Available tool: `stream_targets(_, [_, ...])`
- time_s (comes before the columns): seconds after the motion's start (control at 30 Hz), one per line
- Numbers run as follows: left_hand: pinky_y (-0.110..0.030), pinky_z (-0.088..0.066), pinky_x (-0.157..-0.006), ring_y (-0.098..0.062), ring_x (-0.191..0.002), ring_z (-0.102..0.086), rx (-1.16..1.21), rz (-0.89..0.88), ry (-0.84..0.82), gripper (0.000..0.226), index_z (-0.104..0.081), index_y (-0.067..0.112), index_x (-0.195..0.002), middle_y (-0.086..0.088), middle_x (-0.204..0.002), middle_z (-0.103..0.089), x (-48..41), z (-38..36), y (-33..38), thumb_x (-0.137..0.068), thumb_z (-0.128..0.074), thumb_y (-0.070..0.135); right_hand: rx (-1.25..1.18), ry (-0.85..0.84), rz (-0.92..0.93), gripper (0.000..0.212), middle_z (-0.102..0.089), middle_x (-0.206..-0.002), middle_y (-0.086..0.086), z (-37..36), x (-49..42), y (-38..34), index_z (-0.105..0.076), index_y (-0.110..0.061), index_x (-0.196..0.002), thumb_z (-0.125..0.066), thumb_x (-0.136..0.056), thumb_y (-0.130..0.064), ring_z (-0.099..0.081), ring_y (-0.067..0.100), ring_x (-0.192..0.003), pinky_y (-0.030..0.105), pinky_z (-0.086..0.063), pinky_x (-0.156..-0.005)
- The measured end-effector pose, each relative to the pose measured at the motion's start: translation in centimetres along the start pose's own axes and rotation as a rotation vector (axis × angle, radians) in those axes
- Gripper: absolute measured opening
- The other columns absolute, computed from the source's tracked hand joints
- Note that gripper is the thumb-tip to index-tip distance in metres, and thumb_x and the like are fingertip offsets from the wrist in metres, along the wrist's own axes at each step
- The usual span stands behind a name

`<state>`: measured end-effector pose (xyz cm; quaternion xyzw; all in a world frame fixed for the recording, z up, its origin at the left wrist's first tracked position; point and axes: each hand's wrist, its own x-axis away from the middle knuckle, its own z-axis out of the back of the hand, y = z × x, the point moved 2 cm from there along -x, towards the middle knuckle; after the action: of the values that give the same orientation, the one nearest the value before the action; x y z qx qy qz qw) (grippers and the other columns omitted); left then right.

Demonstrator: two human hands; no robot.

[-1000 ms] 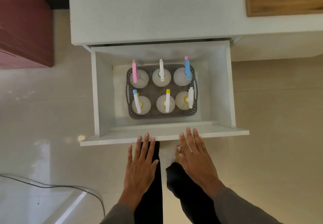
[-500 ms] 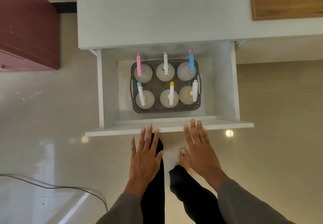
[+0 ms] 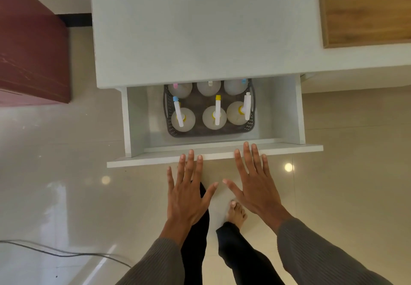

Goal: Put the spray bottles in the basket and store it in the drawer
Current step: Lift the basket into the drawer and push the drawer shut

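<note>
A dark grey perforated basket [image 3: 250,127] sits inside the white drawer [image 3: 298,116], which is partly pushed in under the white cabinet top [image 3: 200,29]. Several clear spray bottles stand upright in the basket; the front row shows a blue-tipped [image 3: 182,119], a yellow-tipped [image 3: 214,117] and a white-headed bottle [image 3: 236,112]. The back row is half hidden beneath the cabinet top. My left hand [image 3: 189,196] and right hand [image 3: 255,187] are flat, fingers spread, fingertips against the drawer's front panel [image 3: 138,162]. Neither hand holds anything.
A dark red cabinet [image 3: 31,51] stands at the left. A wooden surface [image 3: 367,11] lies on the countertop at the upper right. A thin cable [image 3: 55,254] runs across the glossy tiled floor at the lower left. My legs and a bare foot [image 3: 235,213] are below the drawer.
The drawer has slid inward under the cabinet top, hiding most of the back row of bottles. Both hands have moved forward with the front panel.
</note>
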<state>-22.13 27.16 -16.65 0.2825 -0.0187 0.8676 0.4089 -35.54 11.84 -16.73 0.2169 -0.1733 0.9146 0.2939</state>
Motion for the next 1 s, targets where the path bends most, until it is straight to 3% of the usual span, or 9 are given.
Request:
stream_targets(0.27, [-0.055, -0.012, -0.121, -0.023, -0.152, 0.009, 0.031, -0.022, -0.002, 0.085, -0.004, 0.022, -0.157, -0.002, -0.166, 0.009, -4.3, 3.0, -0.5, -0.091, -0.014, 0.075, 0.028, 0.016, -0.005, 0.086, 0.009, -0.166, 0.013, 2.4, -4.4, 0.5, 0.007, -0.022, -0.158, -0.019, -0.094, -0.074, 0.006, 0.032, -0.154, 0.057, -0.014, -0.122])
stream_targets(0.47, [-0.055, -0.009, -0.121, -0.023, -0.152, 0.009, 0.022, -0.041, 0.029, 0.087, -0.003, 0.021, -0.157, -0.003, -0.166, 0.008, -7.4, 4.5, -0.9, -0.09, -0.014, 0.077, 0.031, 0.043, -0.018, 0.091, 0.016, -0.166, 0.012, 3.4, -7.6, 0.8, 0.015, -0.022, -0.156, -0.026, -0.093, -0.072, 0.011, 0.03, -0.153, 0.057, -0.01, -0.122])
stream_targets(0.6, [-0.056, -0.009, -0.121, -0.025, -0.152, 0.009, 0.0, -0.036, 0.051, 0.089, -0.002, 0.021, -0.157, -0.004, -0.166, 0.009, -9.9, 5.4, -1.2, -0.09, -0.013, 0.077, 0.05, 0.084, 0.0, 0.092, 0.014, -0.166, 0.014, 4.3, -10.1, 1.1, 0.01, -0.019, -0.158, -0.032, -0.093, -0.071, 0.009, 0.032, -0.153, 0.057, -0.008, -0.122])
stream_targets(0.8, [-0.057, -0.007, -0.121, -0.027, -0.152, 0.01, -0.047, -0.05, 0.106, 0.088, 0.0, 0.018, -0.157, -0.006, -0.165, 0.013, -13.5, 7.0, -1.3, -0.092, -0.017, 0.074, 0.019, 0.193, 0.04, 0.08, 0.009, -0.165, 0.018, 6.0, -13.4, 1.8, 0.009, -0.02, -0.158, -0.031, -0.099, -0.056, 0.003, 0.037, -0.153, 0.06, -0.013, -0.121])
stream_targets(1.0, [-0.056, -0.003, -0.121, -0.03, -0.152, 0.007, -0.1, -0.032, 0.203, 0.085, 0.001, 0.016, -0.157, -0.008, -0.165, 0.01, -15.6, 9.4, -0.6, -0.094, -0.02, 0.07, 0.019, 0.243, 0.002, 0.077, 0.009, -0.166, 0.016, 8.6, -15.9, 2.1, 0.007, -0.014, -0.158, -0.034, -0.103, -0.05, 0.007, 0.036, -0.153, 0.059, -0.007, -0.122])
